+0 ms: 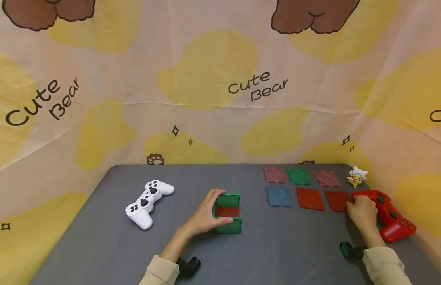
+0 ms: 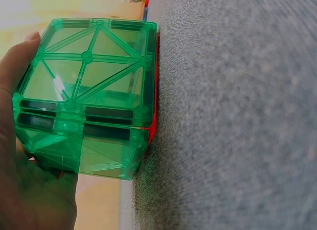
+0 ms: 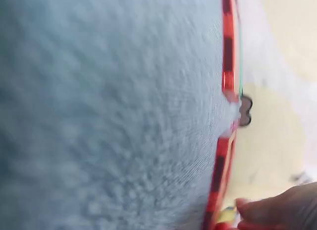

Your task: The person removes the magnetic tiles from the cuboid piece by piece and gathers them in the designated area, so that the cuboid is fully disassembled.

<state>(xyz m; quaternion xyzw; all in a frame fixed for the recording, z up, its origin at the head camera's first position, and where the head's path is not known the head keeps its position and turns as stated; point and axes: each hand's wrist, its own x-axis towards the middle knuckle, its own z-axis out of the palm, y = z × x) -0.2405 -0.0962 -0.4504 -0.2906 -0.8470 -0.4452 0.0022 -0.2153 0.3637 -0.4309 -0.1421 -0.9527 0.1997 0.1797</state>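
Note:
My left hand (image 1: 203, 215) grips a small box of magnetic tiles (image 1: 232, 225), its thumb along the near green wall and its fingers at the far wall. In the left wrist view, the green tile walls (image 2: 86, 57) stand upright over a red tile (image 2: 156, 86) at the bottom. The right hand (image 1: 363, 211) has curled fingers at the right edge of a flat red magnetic tile (image 1: 337, 201), pinching that edge. In the right wrist view, those fingers (image 3: 272, 210) reach the tile edge (image 3: 218, 175); the exact contact is partly hidden.
More tiles lie in two rows: another red one (image 1: 310, 198), a blue one (image 1: 279, 196), a green one (image 1: 299, 176) and two pink ones. A red game controller (image 1: 393, 221) lies right of the right hand, a small figurine (image 1: 357, 176) behind. A white controller (image 1: 145, 206) lies left.

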